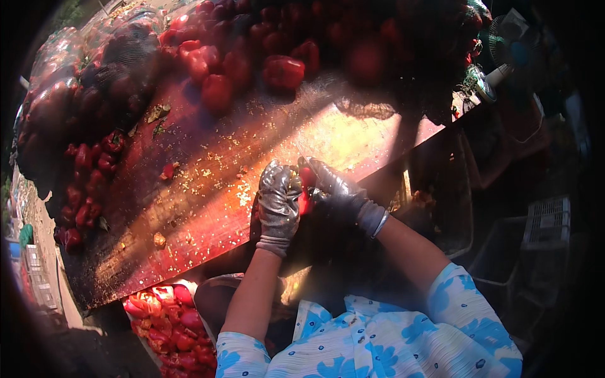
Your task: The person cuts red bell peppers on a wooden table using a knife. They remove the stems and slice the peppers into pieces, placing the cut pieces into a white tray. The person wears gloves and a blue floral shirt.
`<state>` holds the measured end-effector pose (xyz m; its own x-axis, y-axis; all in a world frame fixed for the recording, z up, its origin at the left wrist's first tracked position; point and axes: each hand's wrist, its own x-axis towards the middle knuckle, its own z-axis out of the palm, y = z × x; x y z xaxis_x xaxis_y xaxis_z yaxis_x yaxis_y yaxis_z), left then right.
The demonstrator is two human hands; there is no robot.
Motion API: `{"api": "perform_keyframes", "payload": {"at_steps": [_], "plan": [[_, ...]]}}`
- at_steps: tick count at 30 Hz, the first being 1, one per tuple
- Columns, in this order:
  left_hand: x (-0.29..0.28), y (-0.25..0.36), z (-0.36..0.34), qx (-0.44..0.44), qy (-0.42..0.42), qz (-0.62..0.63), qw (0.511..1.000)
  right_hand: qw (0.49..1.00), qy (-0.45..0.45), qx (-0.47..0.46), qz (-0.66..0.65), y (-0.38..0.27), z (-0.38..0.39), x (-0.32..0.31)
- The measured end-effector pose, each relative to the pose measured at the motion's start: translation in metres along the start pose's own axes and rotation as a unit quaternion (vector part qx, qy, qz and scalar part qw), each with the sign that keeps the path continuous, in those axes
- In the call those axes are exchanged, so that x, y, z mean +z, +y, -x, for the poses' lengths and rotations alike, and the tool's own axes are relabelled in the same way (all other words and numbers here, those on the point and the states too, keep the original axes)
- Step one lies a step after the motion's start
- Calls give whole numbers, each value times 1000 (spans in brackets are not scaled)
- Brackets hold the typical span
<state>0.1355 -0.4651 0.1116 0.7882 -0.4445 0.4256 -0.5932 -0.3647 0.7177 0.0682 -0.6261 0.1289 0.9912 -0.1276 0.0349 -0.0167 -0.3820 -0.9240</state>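
Both my hands wear grey, wet-looking gloves and meet over the near edge of the table. My right hand [337, 186] is closed around a red bell pepper [306, 189], whose red side shows between the hands. My left hand [279, 205] is closed, its fingertips pinching a small yellowish-green piece [294, 181] against the pepper. That piece looks like the pepper's core, but it is mostly covered by the fingers. Any tool inside either grip is hidden.
The reddish table [208, 170] is strewn with pale seeds and scraps. Whole red bell peppers [283, 71] heap along its far side. Full mesh sacks [120, 69] stand at the far left. Below the near edge sits a container of opened red peppers [173, 327]. A grey crate [547, 223] is at right.
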Motion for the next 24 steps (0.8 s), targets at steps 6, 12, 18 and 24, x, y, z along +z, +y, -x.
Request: {"api": "perform_keyframes", "payload": {"at_steps": [6,12,18,24], "plan": [[0,3,5,9,19,-39,999,913,-67,230,-329,-37,-26,-21],[0,29,5,36,-15,-244,969,938,0,194,-286,-5,-20,-7],[-12,41,-4,-9,-100,-344,933,997,41,65,-1,11,-30,22],[-31,8,-3,-51,-156,-205,965,986,-58,124,92,-38,-26,8]]}}
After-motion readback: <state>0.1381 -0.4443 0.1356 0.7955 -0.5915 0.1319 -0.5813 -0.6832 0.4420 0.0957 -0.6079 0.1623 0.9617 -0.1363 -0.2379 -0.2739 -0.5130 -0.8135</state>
